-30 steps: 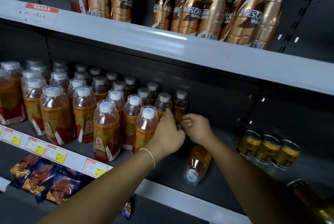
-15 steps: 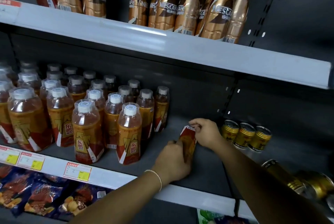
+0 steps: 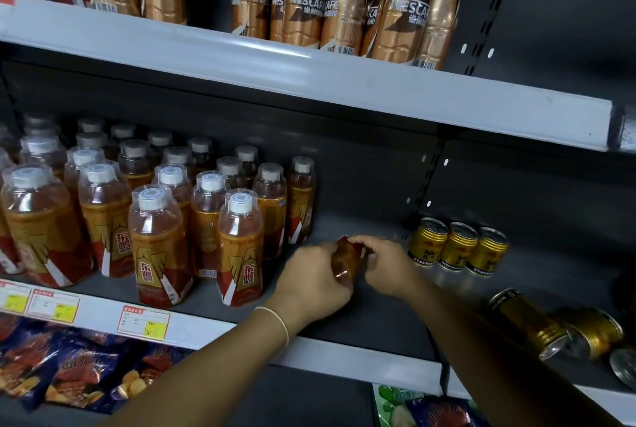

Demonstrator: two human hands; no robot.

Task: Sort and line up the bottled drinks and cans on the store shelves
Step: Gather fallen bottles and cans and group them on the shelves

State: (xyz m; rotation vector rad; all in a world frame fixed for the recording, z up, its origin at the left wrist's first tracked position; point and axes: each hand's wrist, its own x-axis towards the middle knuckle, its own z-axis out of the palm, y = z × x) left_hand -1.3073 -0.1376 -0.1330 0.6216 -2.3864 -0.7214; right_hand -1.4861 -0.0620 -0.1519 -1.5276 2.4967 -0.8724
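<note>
An orange drink bottle (image 3: 346, 259) lies tipped on the middle shelf (image 3: 371, 320), its red-labelled base pointing to the back. My left hand (image 3: 311, 280) wraps it from the left and my right hand (image 3: 385, 265) grips it from the right. Left of them stand several rows of matching orange bottles with white caps (image 3: 239, 247). Three gold cans (image 3: 457, 246) stand upright in a row just right of my right hand. More gold cans (image 3: 557, 325) lie on their sides at the shelf's right front, partly behind my right forearm.
The upper shelf (image 3: 309, 72) carries several bronze coffee bottles (image 3: 344, 3) overhanging the work area. Price tags (image 3: 142, 321) line the middle shelf's front rail. Snack bags (image 3: 75, 368) fill the lower shelf at left, and a green packet (image 3: 395, 406) sits below the hands.
Both hands came away from the back row of bottles and took hold of the fallen bottle, lifting its base off the shelf. The view has shifted to the right.
</note>
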